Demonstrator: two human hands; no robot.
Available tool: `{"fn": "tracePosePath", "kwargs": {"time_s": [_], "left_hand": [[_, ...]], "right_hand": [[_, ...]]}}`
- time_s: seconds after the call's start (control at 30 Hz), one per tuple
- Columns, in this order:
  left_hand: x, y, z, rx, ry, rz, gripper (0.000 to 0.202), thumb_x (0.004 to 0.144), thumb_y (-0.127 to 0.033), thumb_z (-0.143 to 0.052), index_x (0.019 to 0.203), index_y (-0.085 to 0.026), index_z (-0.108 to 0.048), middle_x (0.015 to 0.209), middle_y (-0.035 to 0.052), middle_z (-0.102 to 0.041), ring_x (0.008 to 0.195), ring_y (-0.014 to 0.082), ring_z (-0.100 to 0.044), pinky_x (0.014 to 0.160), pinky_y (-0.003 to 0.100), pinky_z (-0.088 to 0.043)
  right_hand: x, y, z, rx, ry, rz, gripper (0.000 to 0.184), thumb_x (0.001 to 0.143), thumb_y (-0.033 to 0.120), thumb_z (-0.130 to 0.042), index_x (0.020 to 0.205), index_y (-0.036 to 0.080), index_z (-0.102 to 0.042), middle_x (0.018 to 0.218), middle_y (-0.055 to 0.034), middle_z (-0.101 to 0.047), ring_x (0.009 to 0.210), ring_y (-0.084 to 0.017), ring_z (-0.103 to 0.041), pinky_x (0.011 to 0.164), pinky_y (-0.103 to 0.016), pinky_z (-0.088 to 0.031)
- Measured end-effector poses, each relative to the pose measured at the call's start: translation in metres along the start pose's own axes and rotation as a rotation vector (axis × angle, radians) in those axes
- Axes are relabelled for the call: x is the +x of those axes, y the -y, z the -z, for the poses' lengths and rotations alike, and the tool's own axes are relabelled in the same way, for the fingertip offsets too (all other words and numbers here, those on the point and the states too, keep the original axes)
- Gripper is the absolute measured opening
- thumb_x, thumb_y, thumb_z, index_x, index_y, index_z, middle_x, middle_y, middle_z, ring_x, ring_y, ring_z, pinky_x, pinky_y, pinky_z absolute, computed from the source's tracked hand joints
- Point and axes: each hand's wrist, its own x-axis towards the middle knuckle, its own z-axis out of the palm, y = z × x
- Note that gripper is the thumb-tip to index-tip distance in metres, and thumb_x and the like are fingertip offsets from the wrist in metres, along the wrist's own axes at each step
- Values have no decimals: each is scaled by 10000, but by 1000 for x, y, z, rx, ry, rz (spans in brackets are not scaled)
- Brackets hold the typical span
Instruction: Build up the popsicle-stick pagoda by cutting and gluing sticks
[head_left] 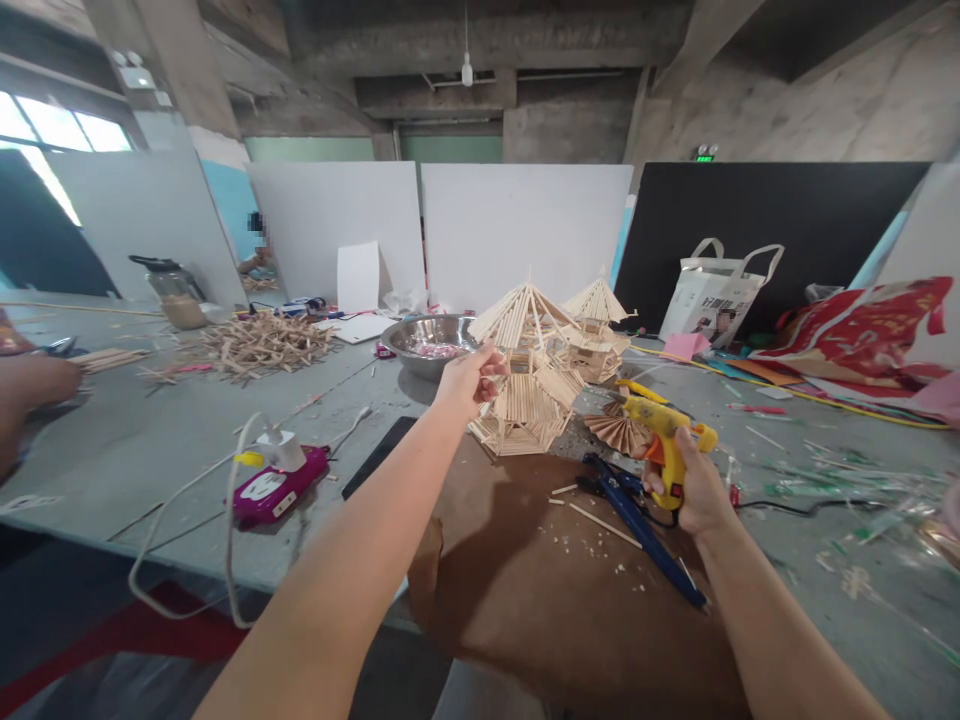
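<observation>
My left hand [472, 382] reaches to the left side of a pavilion model [525, 410] built of thin wooden sticks. Its fingers are curled in against the model between the pointed roof and the wider base; the exact contact is partly hidden. In my right hand [701, 485] is a yellow hot glue gun [660, 425], its nozzle aimed left toward the model. Behind stands a second stick pavilion [596, 335]. A brown pleated fan-like piece [619, 428] lies below the glue gun. Blue-handled pliers or cutters [649, 540] rest on the brown board [510, 600].
A metal bowl [420, 365] and a heap of short sticks [262, 345] lie left of the model. Nearer are a purple power strip [277, 490] with a white cable and a dark flat object [382, 455]. Another person's hand [45, 385] is at far left. A tote bag [709, 300] stands right.
</observation>
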Motion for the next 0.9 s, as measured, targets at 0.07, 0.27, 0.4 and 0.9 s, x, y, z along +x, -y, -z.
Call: {"fn": "tracePosePath", "kwargs": {"time_s": [0.07,0.27,0.4,0.9], "left_hand": [[-8,8,2,-3,16,-28,295,588,-414,-617,641,-131,-556,536,22,-581,286,48,-402,302,183,-238],[-40,41,-9,108,82,-121,280,626,-401,-563,563,-139,-486,454,-25,-513,286,43,-373,319,179,-237],[-58,70,-23,414,237,-172,359,696,-463,-454,531,-145,-469,448,-30,-485,315,52,-377,347,189,-244],[-42,104,-4,921,306,-429,245,757,-328,-408,640,-151,-530,536,-5,-536,508,98,-473,518,206,-338]], "right_hand": [[0,0,0,7,-5,-6,322,707,499,-477,754,187,-539,600,5,-605,269,-54,-397,316,-224,-373],[3,-1,3,32,-2,17,329,712,500,-463,724,183,-551,609,4,-602,269,-53,-396,309,-219,-361],[8,0,9,105,-52,44,334,683,522,-477,748,202,-546,614,10,-610,269,-49,-381,335,-230,-377],[21,1,25,273,-269,16,219,691,424,-472,763,220,-505,596,17,-609,301,-61,-392,358,-227,-393]]}}
